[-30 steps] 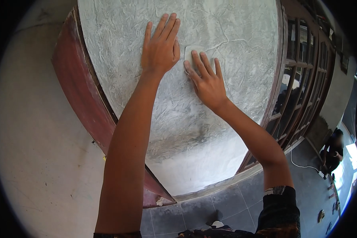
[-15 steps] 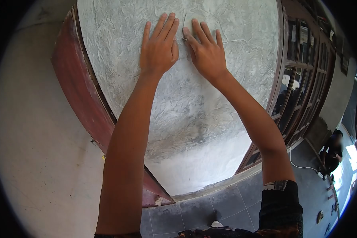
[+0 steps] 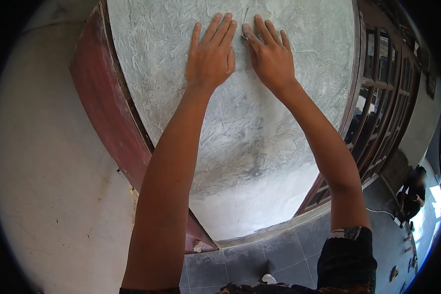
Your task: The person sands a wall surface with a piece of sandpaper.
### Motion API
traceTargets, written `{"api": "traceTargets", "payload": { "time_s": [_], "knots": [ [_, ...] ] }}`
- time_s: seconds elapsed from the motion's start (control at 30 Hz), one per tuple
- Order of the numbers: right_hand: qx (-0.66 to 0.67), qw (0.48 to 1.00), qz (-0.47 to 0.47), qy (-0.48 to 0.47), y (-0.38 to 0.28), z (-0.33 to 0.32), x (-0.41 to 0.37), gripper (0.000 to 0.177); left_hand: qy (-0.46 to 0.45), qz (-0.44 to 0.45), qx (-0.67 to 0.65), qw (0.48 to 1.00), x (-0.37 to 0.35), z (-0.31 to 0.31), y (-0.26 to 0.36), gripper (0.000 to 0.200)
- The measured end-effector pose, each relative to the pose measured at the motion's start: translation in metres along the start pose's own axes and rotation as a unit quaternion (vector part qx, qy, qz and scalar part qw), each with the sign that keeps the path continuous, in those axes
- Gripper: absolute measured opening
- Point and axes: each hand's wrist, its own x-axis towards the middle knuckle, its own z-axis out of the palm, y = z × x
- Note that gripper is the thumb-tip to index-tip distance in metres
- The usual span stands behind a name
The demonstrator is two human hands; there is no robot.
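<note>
My left hand lies on a rough grey plastered wall, its fingers stretched upward and its thumb tucked along the side. To its right my right hand also presses on the plaster, fingers spread apart and thumb hidden. Grey dust coats its leftmost fingertip, and a short dark edge shows beside that finger; I cannot tell whether this is a thin piece under the hand. Both arms reach up and forward, and the hands stand a little apart without touching.
A dark red wooden panel borders the wall on the left. Brown-framed glass panes run along the right. Dark grey floor tiles lie below. A person crouches far right near a white cable.
Both hands have slid slightly upward on the plaster. The whole view has shifted, so the wall and panel sit farther right in it.
</note>
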Motion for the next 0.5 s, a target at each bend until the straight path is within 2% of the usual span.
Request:
{"api": "traceTargets", "payload": {
  "time_s": [0.03,0.1,0.17,0.23,0.3,0.37,0.43,0.5],
  "knots": [
    [0.002,1.000,0.000,0.001,-0.005,-0.002,-0.009,0.041,-0.002,0.000,-0.003,1.000,0.000,0.000,0.000,0.053],
    [0.044,0.998,-0.013,-0.051,-0.028,-0.013,-0.053,0.041,-0.002,0.000,0.001,1.000,-0.001,0.002,0.000,0.053],
    [0.029,0.994,-0.034,-0.097,-0.040,-0.018,-0.087,0.042,0.000,-0.003,0.004,1.000,-0.001,0.001,-0.001,0.052],
    [0.010,0.993,-0.050,-0.106,-0.033,-0.018,-0.076,0.042,-0.005,-0.004,0.007,1.000,0.000,0.001,0.000,0.052],
    [0.004,0.999,-0.002,-0.036,-0.015,-0.014,-0.023,0.041,-0.004,-0.002,0.008,1.000,-0.001,0.002,0.000,0.052],
    [-0.014,1.000,0.005,-0.015,-0.004,-0.006,0.000,0.040,0.000,0.005,0.014,1.000,0.002,0.001,-0.001,0.053],
    [0.013,0.999,-0.005,-0.037,-0.011,-0.010,-0.010,0.041,-0.008,-0.002,0.004,1.000,0.000,0.000,0.000,0.053],
    [0.038,0.996,-0.036,-0.077,-0.032,-0.018,-0.058,0.042,-0.006,-0.002,-0.002,1.000,-0.001,0.000,0.000,0.053]
  ]
}}
